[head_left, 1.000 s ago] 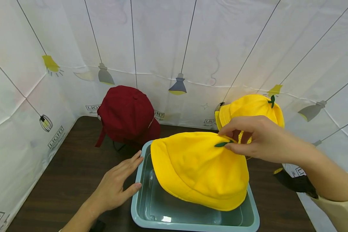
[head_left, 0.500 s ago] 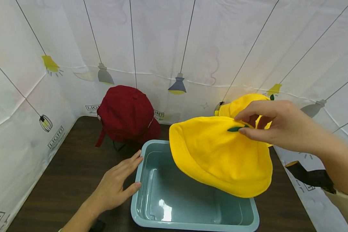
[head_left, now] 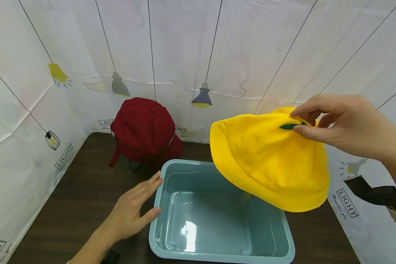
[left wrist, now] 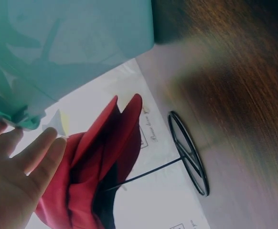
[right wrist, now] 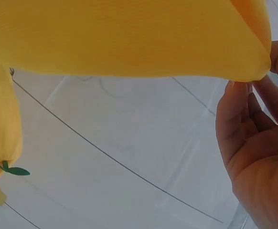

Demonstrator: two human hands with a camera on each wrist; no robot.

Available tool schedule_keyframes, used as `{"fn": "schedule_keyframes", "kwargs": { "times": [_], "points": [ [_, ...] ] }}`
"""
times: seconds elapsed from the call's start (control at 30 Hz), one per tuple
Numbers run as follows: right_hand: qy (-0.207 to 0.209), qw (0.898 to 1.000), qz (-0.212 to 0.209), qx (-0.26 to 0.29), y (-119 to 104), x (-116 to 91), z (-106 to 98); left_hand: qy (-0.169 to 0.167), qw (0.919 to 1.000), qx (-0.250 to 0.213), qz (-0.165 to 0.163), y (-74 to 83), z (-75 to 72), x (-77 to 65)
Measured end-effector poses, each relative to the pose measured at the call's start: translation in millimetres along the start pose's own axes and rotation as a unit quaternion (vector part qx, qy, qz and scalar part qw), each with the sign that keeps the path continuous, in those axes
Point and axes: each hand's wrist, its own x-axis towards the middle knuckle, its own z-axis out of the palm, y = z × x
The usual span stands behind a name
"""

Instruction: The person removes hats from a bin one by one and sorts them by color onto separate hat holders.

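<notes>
Pinched at its crown by my right hand, a yellow bucket hat with a green leaf hangs over the back right corner of the blue-grey plastic tub. In the right wrist view, fingertips and thumb grip the gathered cloth of this hat. A second yellow hat with a leaf shows behind; in the head view the held hat mostly hides it. My left hand lies with extended fingers against the tub's left rim. The tub holds nothing visible inside.
A dark red cap sits at the back left on a black wire stand. The dark wooden table meets a white lamp-patterned sheet at the back and sides.
My right hand has carried the yellow bucket hat up and to the right, from above the tub's middle toward its back right corner. The left hand has stayed at the rim.
</notes>
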Motion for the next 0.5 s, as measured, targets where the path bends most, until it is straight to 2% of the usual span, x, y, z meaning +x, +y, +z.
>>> {"fn": "schedule_keyframes", "kwargs": {
  "times": [0.33, 0.5],
  "points": [
    [0.037, 0.998, 0.048, -0.025, 14, 4, -16, -0.003, 1.0, -0.001, -0.003, -0.8, 1.1, 0.0],
    [0.057, 0.993, 0.097, -0.021, 23, 2, -22, -0.002, 1.0, -0.005, -0.004, -0.9, 2.1, -0.2]
  ]
}}
